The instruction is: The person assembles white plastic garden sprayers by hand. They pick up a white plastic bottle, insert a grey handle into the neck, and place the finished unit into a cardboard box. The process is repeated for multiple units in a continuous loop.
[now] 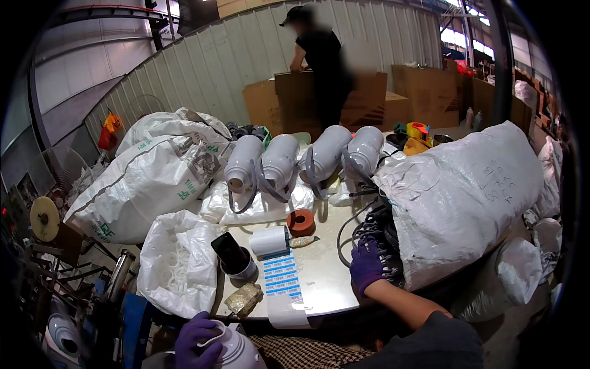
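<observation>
Clamping left hand on the handle of a white jug, low in front of the body. Reaching right hand into dark handles at the mouth of a big white sack; losing fingertips in the bunch, so not telling whether together or apart. Noting that sack bulging off to the right of the right grip.

Finding white rings in an open white bag, beyond the left grip. Spotting a phone propped in a dark cup, beyond the left grip and to its right; seeing a yellowish block nearer.

Counting four pale jugs lying in a row, beyond the right grip and mostly to its left.

Scanning the white table left of the right grip: seeing a label roll, blue stickers trailing toward the near edge, an orange-red tape roll just past.

Looking well beyond both grips: picking out cardboard boxes along a ribbed wall, a dark-clothed person standing there. Seeing metal machinery left of the left grip.
</observation>
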Tool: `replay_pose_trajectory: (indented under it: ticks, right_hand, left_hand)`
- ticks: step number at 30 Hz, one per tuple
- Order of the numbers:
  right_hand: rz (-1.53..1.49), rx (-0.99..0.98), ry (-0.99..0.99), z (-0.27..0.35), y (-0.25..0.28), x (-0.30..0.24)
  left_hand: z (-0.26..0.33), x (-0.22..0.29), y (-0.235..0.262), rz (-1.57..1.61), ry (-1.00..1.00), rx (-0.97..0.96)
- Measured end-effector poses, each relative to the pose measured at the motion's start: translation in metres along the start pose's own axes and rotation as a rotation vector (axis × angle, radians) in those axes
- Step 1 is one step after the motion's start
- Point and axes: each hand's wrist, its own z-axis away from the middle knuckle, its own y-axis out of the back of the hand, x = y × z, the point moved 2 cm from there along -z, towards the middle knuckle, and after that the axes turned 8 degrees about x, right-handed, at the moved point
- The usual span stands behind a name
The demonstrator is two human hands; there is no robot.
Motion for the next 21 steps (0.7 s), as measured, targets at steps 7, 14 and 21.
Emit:
replay_pose_trajectory:
  ticks: [7, 14, 21]
  right_hand:
    - [-0.178, 0.015, 0.032, 0.004, 0.021, 0.004]
    - [-1.519, 0.381, -0.144, -0.002, 0.075, -0.002]
    - [-2.211, 0.459, -0.792, -0.046, 0.04, -0.001]
  left_hand:
    - [-0.002, -0.004, -0.001, -0.001, 0.012, 0.023]
    - [0.013, -0.008, 0.05, 0.233, 0.151, 0.031]
    - [0.042, -0.033, 0.168, -0.048, 0.144, 0.561]
